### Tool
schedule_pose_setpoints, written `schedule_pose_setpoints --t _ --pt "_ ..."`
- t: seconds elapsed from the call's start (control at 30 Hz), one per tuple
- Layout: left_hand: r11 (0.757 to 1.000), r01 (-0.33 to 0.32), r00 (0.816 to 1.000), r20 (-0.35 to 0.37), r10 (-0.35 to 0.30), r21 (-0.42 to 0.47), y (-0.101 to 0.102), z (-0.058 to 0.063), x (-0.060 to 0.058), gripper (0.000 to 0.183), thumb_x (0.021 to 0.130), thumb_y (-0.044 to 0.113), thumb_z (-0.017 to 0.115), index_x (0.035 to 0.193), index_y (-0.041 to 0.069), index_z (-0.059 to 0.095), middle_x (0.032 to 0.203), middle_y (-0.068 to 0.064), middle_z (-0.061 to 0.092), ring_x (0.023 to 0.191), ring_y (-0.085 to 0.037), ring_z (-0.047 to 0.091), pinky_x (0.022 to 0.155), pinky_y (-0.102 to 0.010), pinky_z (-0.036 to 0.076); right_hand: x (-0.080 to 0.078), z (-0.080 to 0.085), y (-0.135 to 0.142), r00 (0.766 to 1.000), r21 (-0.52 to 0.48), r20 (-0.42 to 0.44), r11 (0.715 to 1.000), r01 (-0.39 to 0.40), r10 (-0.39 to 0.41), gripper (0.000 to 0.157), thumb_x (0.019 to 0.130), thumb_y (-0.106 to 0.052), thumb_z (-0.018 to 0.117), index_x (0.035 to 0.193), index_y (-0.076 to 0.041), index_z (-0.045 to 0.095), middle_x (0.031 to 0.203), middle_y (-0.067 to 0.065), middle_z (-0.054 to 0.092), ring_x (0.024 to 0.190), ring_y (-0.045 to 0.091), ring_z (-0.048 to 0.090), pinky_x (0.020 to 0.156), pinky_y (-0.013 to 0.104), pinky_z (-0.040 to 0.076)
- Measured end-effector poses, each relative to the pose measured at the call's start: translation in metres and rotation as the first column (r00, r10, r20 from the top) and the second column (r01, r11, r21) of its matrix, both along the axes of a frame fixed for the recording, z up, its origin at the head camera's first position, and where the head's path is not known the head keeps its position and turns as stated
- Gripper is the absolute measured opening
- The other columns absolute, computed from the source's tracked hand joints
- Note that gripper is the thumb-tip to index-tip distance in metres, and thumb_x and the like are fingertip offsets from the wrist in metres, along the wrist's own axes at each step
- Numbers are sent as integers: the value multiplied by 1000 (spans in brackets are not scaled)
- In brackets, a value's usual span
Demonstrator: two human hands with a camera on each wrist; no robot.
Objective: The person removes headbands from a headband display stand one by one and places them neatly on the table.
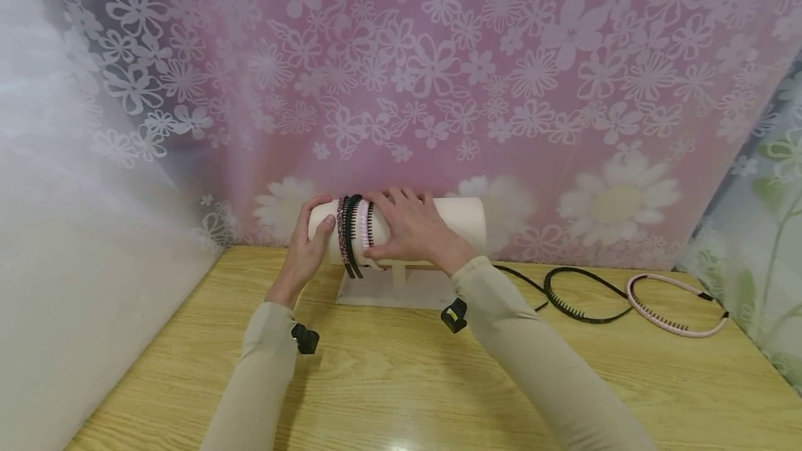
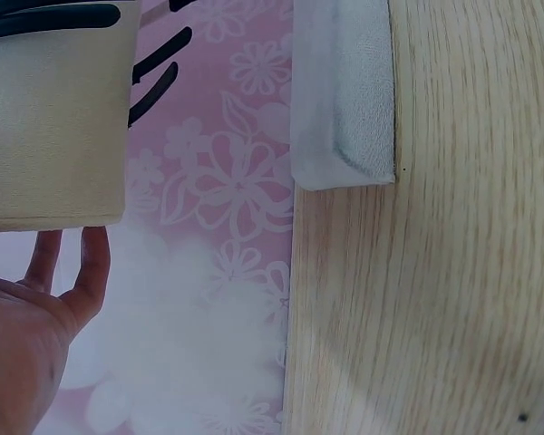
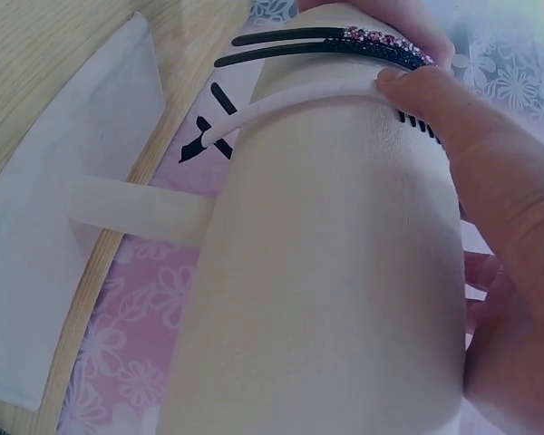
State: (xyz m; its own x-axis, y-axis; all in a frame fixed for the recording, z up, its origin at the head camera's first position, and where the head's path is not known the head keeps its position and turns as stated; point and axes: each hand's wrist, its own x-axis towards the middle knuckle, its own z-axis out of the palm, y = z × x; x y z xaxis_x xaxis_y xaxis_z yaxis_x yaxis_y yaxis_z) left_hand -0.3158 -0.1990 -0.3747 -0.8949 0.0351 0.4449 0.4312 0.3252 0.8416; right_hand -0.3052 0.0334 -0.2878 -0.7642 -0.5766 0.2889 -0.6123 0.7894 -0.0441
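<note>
A cream cylindrical headband stand lies across a post on a pale base. My left hand grips its left end, thumb in front; the left wrist view shows fingertips at the end face. Near that end sit a headband with pink glitter and a black headband close beside it. To their right is a pale pink headband with dark comb teeth and black tips. My right hand spans the cylinder and holds this headband, thumb on its front, other fingers over the top and partly hidden.
On the wooden table, right of the stand, lie a thin black headband, a black toothed headband and a pink headband. A flowered pink curtain hangs behind, and a white sheet borders the left.
</note>
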Motion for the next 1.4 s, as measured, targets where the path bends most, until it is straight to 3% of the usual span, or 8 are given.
schedule_pose_setpoints --t 0.27,0.4,0.67,0.9,1.17,1.4 --pt "1000 19 1000 11 -19 -11 8 23 23 48 107 27 48 152 12 40 160 -11 38 104 -25 57 80 -41 55 1 0 4 1000 -9 -1 1000 -8 8 95 78 -62 78 155 -21 40 152 6 49 141 32 45 112 59 38" --pt "1000 24 1000 11 -24 2 9 25 26 49 107 27 48 152 10 39 158 -13 39 102 -25 57 78 -47 56 2 1 7 1000 -10 -9 1000 -9 9 95 76 -61 80 153 -20 42 152 4 51 143 29 44 115 58 37" --pt "1000 26 1000 -2 -26 2 8 25 24 49 107 26 48 152 9 39 161 -11 37 110 -29 57 81 -39 54 1 2 14 1000 -6 8 1000 11 -11 96 75 -62 81 153 -20 42 153 4 51 147 31 39 117 62 34" --pt "1000 8 1000 -22 -8 7 -1 -5 -4 48 107 35 48 153 22 40 161 -1 37 114 -30 57 84 -42 52 3 2 19 1000 3 10 1000 22 -22 98 75 -62 81 153 -19 41 154 5 51 147 33 40 116 64 34" --pt "1000 4 999 -34 -4 16 0 -6 -3 48 107 41 50 151 24 42 158 4 39 110 -30 59 81 -42 55 6 2 24 999 13 20 999 44 -45 101 74 -62 82 155 -20 39 156 5 49 148 34 39 116 65 33" --pt "1000 16 999 -31 -15 25 0 -5 -4 48 107 40 49 151 24 41 163 5 35 123 -29 56 94 -46 52 6 3 31 999 13 15 999 47 -48 100 74 -62 83 153 -19 39 154 6 51 146 34 41 116 66 33"
